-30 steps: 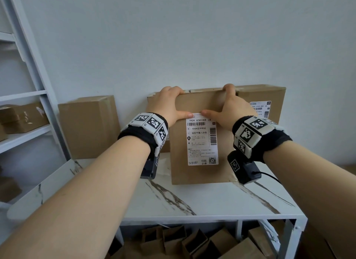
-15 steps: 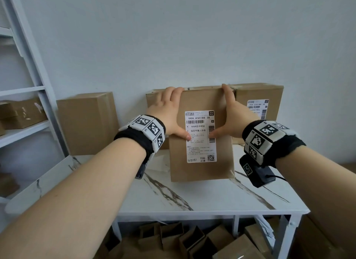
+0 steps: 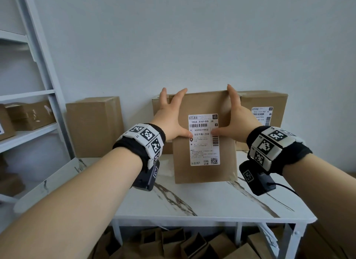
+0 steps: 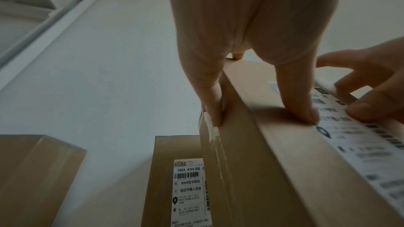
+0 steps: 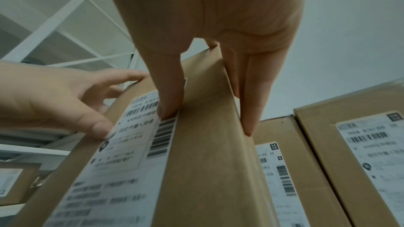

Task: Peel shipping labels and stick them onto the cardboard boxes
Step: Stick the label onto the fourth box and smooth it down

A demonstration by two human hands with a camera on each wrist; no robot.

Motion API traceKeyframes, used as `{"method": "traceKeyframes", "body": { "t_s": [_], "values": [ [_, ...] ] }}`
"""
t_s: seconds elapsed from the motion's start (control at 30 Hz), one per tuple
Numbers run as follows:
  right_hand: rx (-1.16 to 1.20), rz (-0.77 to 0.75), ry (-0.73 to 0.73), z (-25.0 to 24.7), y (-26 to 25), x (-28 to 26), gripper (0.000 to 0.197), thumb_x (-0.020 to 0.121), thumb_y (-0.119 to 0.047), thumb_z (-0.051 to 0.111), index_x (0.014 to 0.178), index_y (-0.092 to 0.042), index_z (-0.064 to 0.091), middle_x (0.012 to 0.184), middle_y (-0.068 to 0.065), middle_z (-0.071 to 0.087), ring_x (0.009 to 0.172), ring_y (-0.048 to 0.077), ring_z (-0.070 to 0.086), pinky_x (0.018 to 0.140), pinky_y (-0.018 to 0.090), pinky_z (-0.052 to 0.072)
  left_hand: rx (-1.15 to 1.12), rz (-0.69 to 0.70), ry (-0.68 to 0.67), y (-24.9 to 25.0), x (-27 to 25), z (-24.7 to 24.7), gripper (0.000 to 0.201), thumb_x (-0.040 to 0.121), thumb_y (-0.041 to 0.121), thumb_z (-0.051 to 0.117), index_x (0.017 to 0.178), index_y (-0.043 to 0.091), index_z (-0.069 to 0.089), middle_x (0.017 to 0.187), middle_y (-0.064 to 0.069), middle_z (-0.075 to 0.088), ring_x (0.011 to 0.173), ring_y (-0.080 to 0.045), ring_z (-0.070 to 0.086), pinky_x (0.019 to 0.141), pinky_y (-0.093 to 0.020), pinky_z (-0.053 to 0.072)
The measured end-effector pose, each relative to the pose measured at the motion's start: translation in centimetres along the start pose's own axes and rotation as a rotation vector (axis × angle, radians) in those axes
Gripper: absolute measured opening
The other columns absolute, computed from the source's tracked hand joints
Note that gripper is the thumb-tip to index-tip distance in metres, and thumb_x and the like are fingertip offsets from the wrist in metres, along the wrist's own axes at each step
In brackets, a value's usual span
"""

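The labelled box [image 3: 204,137] stands upright on the desk [image 3: 202,201]. Thumbs press the label [image 3: 204,141], spread fingers [image 3: 232,96] flat along both sides. Only the wrist views show a labelled box [image 4: 174,184] hiding right behind it.

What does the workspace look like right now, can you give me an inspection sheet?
Surface: white marbled table, dark veins.
Job's things: front cardboard box upright, shipping label stuck on its face; labelled boxes behind it.
Clutter: plain box at left; folded cartons under the table.
Hands: left hand and right hand flank the box, thumbs pressing the label, fingers straight.
Cables: black cable from the right wrist camera.
Surroundings: white shelf with boxes, pale wall.
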State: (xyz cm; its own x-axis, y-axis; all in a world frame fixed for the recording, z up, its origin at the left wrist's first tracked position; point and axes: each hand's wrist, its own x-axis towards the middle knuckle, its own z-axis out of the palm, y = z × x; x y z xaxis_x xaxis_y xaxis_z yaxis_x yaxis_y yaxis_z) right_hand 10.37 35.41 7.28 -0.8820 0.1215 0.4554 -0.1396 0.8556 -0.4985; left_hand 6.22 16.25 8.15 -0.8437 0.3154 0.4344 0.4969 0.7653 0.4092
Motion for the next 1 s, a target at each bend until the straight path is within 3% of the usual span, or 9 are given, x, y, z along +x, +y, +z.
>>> {"method": "traceKeyframes", "body": {
  "t_s": [0.07,0.17,0.23,0.4,0.63,0.87,1.0],
  "values": [
    [-0.003,-0.031,0.037,-0.4,-1.0,0.1,0.121,0.072,-0.027,0.079,0.148,-0.029,-0.016,0.067,-0.001,0.05,0.059,0.009,0.05,0.05,0.022,0.037,-0.079,0.014,0.048,-0.3,0.0,-0.8,0.125,0.063,0.021,0.086,0.148,0.037,-0.003,0.158,-0.011,-0.008,0.145,-0.024,0.014,0.112,-0.034,0.025],
    [0.023,-0.074,0.086,-0.6,-3.0,0.3,0.119,0.076,-0.025,0.076,0.147,-0.026,-0.02,0.066,-0.001,0.05,0.057,0.011,0.05,0.049,0.022,0.038,-0.192,0.004,0.148,-1.2,0.2,-2.7,0.123,0.068,0.017,0.083,0.15,0.022,-0.009,0.158,-0.005,0.006,0.145,-0.018,0.014,0.113,-0.025,0.015],
    [0.065,-0.087,0.103,-0.4,-4.2,0.7,0.118,0.078,-0.024,0.074,0.147,-0.023,-0.021,0.065,0.001,0.051,0.057,0.013,0.051,0.051,0.025,0.039,-0.195,-0.025,0.173,-2.1,0.2,-4.3,0.119,0.072,0.019,0.08,0.15,0.019,-0.01,0.158,-0.004,0.009,0.143,-0.018,0.02,0.112,-0.024,0.018],
    [0.149,-0.116,0.078,1.2,-7.5,1.6,0.111,0.08,-0.022,0.072,0.149,-0.021,-0.015,0.072,0.001,0.051,0.068,0.02,0.052,0.067,0.031,0.041,-0.174,-0.038,0.188,-4.7,-0.5,-7.8,0.105,0.072,0.022,0.08,0.149,0.026,0.007,0.147,-0.012,0.028,0.133,-0.024,0.036,0.112,-0.041,0.033],
    [0.249,-0.146,0.066,4.0,-11.9,3.4,0.099,0.08,-0.017,0.071,0.148,-0.021,-0.001,0.09,0.004,0.054,0.081,0.023,0.054,0.077,0.033,0.046,-0.214,-0.035,0.276,-8.5,-0.8,-11.6,0.09,0.073,0.012,0.078,0.144,0.024,0.024,0.139,-0.006,0.037,0.119,-0.017,0.045,0.101,-0.03,0.042],
    [0.311,-0.161,0.029,8.5,-15.2,6.5,0.074,0.085,-0.011,0.062,0.141,-0.013,0.013,0.086,0.006,0.052,0.078,0.024,0.052,0.069,0.03,0.038,-0.157,-0.089,0.326,-13.3,0.2,-13.7,0.087,0.071,0.01,0.079,0.141,0.023,0.029,0.14,-0.004,0.04,0.126,-0.02,0.043,0.106,-0.039,0.04],
    [0.308,-0.143,0.026,11.3,-15.9,8.3,0.065,0.086,-0.008,0.06,0.136,-0.012,0.019,0.07,-0.002,0.045,0.075,0.025,0.051,0.068,0.031,0.037,-0.162,-0.132,0.353,-16.1,1.2,-13.1,0.081,0.071,0.01,0.078,0.136,0.024,0.032,0.135,-0.005,0.045,0.121,-0.022,0.049,0.102,-0.039,0.043]
  ]
}}
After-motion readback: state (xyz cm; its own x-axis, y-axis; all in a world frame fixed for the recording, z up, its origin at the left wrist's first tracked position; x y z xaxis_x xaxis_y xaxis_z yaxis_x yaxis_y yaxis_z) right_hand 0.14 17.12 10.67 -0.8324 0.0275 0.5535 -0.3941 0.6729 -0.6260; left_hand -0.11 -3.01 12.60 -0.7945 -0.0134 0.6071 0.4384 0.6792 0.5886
